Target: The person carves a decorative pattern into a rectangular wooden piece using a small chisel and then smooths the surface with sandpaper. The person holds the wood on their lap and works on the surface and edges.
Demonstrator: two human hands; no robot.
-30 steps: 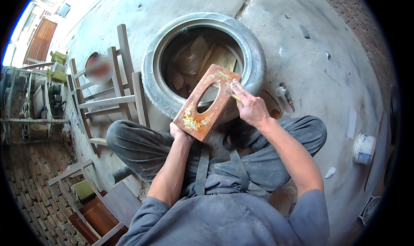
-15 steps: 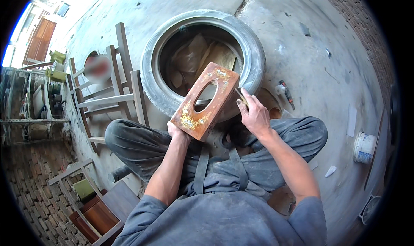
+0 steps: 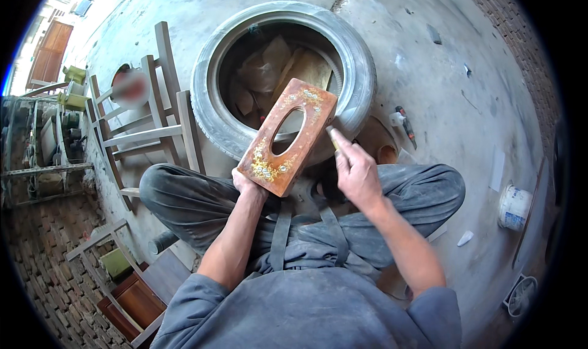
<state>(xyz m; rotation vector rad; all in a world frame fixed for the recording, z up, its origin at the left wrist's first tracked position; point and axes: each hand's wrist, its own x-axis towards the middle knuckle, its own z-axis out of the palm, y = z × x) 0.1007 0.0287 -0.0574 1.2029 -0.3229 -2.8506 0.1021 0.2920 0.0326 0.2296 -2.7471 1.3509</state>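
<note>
A reddish-brown wooden tissue box cover [image 3: 315, 113], with an oval opening and gold-and-white flower decoration, is tilted over the near rim of a tire [image 3: 214, 49]. My left hand [image 3: 248, 185] grips its near left end from beneath, most of the fingers hidden under it. Beside the cover's right long side, my right hand [image 3: 360, 172] pinches a small, thin tan piece [image 3: 334, 138] whose kind I cannot make out. The tip of that piece is close to the cover's side wall; whether they touch is unclear.
Inside the tire lie crumpled sheets [image 3: 266, 64]. Wooden frames [image 3: 144, 131] stand to the left, with a brown panel [image 3: 138, 300] nearer me. On the floor at right are a red-and-black tool [image 3: 405, 127], a white bucket [image 3: 515, 208] and a small white piece [image 3: 465, 238].
My right hand has shifted slightly down and turned, its fingers drawn closer together around the thin piece. The whole view has shifted a little; my left hand keeps its grip on the cover.
</note>
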